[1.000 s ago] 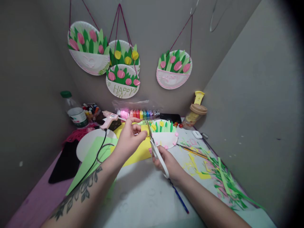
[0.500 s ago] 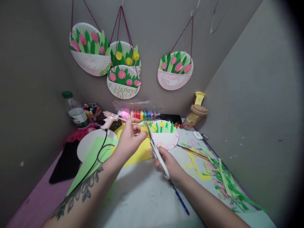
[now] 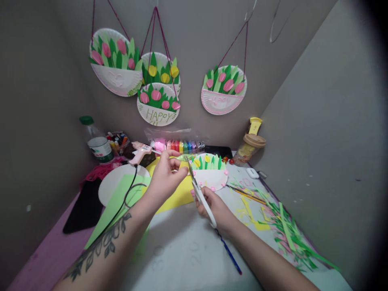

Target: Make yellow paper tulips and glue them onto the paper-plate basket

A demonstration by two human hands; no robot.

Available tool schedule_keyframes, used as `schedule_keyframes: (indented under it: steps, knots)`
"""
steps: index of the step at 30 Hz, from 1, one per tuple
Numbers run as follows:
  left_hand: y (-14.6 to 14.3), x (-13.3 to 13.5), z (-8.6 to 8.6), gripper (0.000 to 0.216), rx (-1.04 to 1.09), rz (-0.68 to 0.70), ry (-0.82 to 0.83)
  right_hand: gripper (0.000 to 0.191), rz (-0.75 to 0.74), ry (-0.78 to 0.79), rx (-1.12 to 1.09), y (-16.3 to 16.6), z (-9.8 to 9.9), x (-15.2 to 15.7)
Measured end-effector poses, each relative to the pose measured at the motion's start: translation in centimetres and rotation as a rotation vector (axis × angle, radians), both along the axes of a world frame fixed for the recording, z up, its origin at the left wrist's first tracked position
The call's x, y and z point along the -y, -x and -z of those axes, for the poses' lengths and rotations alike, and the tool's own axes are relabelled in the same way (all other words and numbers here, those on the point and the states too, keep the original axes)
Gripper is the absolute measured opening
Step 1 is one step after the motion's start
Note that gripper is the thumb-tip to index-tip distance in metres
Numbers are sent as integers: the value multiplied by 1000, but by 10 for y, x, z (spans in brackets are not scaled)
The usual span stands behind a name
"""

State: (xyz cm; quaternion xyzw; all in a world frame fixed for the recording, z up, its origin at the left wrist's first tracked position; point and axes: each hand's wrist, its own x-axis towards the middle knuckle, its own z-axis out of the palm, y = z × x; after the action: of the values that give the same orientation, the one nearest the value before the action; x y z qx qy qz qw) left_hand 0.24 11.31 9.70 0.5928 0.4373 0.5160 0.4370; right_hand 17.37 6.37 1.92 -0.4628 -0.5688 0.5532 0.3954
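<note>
My left hand (image 3: 168, 176) is closed in a pinch on a small piece of yellow paper (image 3: 183, 165). The fingers of my right hand (image 3: 212, 206) wrap round white-handled scissors (image 3: 206, 205), whose blades point up and away beside the yellow paper. Just behind the blades lies a half-plate basket (image 3: 210, 178) with green paper leaves, yellow paper flowers and pink dots along its edge. Under my left hand is a larger yellow sheet (image 3: 174, 198). Below my right hand a blue pencil (image 3: 229, 254) rests on the table.
A pink glue gun (image 3: 142, 154) with a black cord lies left, near green paper (image 3: 117, 206) and a paper plate (image 3: 107, 186). Paper scraps (image 3: 291, 230) cover the right side. A bottle (image 3: 97, 141) and a lidded cup (image 3: 250, 147) stand behind. Finished plates (image 3: 224, 103) hang above.
Both hands stay almost in the same place, with the scissors and yellow paper still held. The view has shifted very slightly.
</note>
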Motion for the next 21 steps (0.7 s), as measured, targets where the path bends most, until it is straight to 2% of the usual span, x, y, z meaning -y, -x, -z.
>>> schedule_keyframes:
  steps: [7, 16, 21]
  knots:
    - [2, -2, 0, 33, -8, -32, -11, 22, -4, 7, -18, -1, 3, -1]
    - [5, -1, -5, 30, -89, -10, -41, 21, -5, 17, -26, -1, -1, 0]
    - [6, -2, -2, 29, -52, 0, -44, 21, -27, 12, -23, -1, 1, -1]
